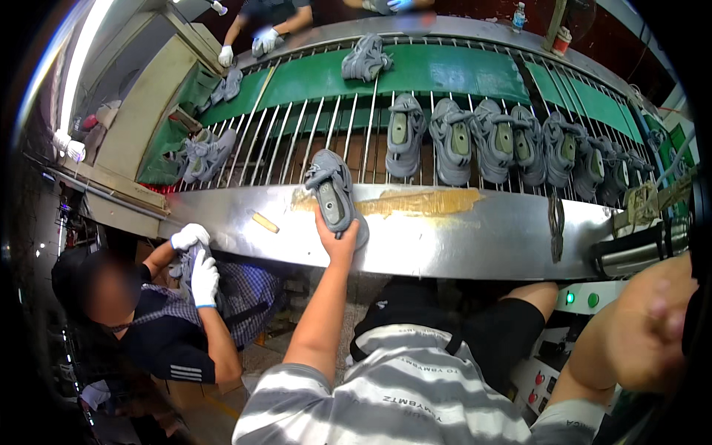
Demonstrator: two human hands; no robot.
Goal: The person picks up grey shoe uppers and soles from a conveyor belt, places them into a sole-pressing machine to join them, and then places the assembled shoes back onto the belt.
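My left hand (335, 236) grips a grey sneaker (331, 189) by its heel, over the front steel ledge, with its opening upward and its toe pointing away from me. Laces and a green insole show on it. At the far right edge, close to the camera, my bent right arm (593, 356) is raised. My right hand (660, 311) is blurred there, so its fingers cannot be made out. Beyond the ledge, a row of matching grey sneakers (452, 141) rests on metal rollers, right of the held one.
A small yellow-handled tool (265, 222) lies on the steel ledge (415, 248). Dark straps (556, 226) hang over it at right. A gloved co-worker (200, 274) at left handles a shoe. Another gloved person (268, 37) stands across the green belt (452, 70). Control buttons (582, 299) sit at lower right.
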